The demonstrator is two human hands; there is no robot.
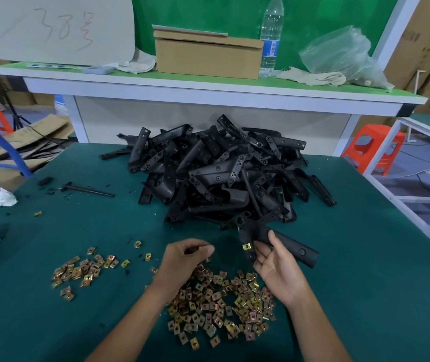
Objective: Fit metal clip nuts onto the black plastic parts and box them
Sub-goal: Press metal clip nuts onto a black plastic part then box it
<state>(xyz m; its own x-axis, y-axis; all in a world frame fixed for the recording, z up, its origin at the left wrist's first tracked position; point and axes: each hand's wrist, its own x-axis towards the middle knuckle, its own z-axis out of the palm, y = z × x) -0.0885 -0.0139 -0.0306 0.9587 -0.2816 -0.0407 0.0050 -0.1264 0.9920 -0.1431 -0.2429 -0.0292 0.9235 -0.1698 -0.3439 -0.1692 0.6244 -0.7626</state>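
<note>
Barely begun — the right hand [274,267] gripped one black part [287,244] wearing a single clip nut [246,247]; the left hand [185,259] pinched, contents unclear, with a big pile [224,171] left.

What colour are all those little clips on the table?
The small metal clip nuts are shiny gold and copper, seen in the head view.

The single wide-angle camera on my head looks forward and down across the green table [352,257]. My forearms enter from the bottom edge, close below the lens; the raised shelf [208,92] crosses the top, farther off, its lines bowed by the lens.
</note>
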